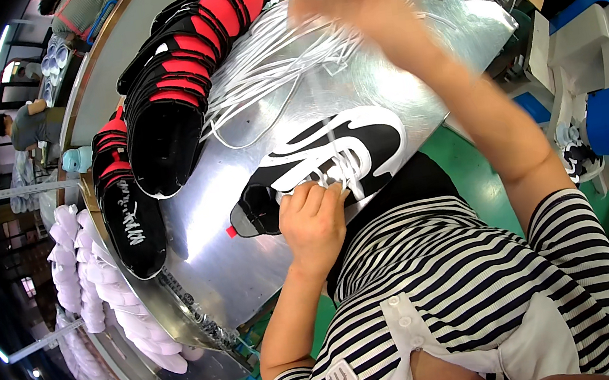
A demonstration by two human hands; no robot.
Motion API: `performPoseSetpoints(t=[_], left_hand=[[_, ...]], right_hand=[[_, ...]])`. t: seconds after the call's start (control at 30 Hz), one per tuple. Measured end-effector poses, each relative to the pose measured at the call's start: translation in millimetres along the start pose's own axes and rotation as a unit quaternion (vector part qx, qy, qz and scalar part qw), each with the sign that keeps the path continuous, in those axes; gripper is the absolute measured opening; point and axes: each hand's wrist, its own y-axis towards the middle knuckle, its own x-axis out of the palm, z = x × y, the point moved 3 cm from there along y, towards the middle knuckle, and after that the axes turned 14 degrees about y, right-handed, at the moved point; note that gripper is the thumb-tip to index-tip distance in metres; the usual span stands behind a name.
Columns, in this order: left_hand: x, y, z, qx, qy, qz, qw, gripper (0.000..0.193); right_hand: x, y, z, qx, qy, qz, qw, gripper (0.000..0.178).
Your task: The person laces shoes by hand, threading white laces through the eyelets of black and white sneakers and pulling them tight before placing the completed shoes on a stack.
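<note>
A black-and-white sneaker (pixel 376 134) lies on its side on the metal tabletop, close to my body, its collar toward the left. My left hand (pixel 314 218) is closed over its throat, gripping the shoe beside the white lace (pixel 349 171) threaded there. High above the far side of the table, my right hand (pixel 341 2) is smeared by motion, so its fingers cannot be read. A faint pale streak runs up from the sneaker toward it. Beneath and around that hand spreads a pile of loose white shoelaces (pixel 269 68).
Nested black-and-red shoe uppers (pixel 185 75) form a long row on the left of the metal table (pixel 226 266). Beside them lies a second black stack (pixel 132 220). Pale pink shoe parts (pixel 124 306) hang past the left edge. Blue-and-white equipment (pixel 606 89) stands right; other people appear upper left.
</note>
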Motion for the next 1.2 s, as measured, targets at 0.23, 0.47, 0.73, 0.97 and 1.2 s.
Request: performPoseSetpoints(t=[0.23,0.47,0.73,0.97,1.2], left_hand=[[-5.8,2.5,-7.3,-0.023,-0.047,-0.031,0.998,0.031],[-13.5,-0.9,-28.3,-0.36,-0.191,-0.22,0.887,0.058],[21.3,-2.5,-35.0,-0.413,-0.137,-0.091,0.896,0.048],[28.9,-5.6,-32.9,-0.401,-0.135,-0.041,0.905,0.05],[22.6,-1.0,-31.1,-0.389,-0.092,-0.051,0.915,0.05]], right_hand=[[-3.9,-56.7,-3.9,0.153,0.056,-0.131,0.978,0.017],[17.1,-118.8,43.1,0.419,0.202,-0.189,0.865,0.022],[40.6,-109.5,80.9,0.304,-0.022,-0.162,0.938,0.017],[36.0,-113.3,78.5,0.213,-0.079,-0.175,0.958,0.022],[23.1,-120.7,50.7,0.179,-0.192,-0.239,0.935,0.017]])
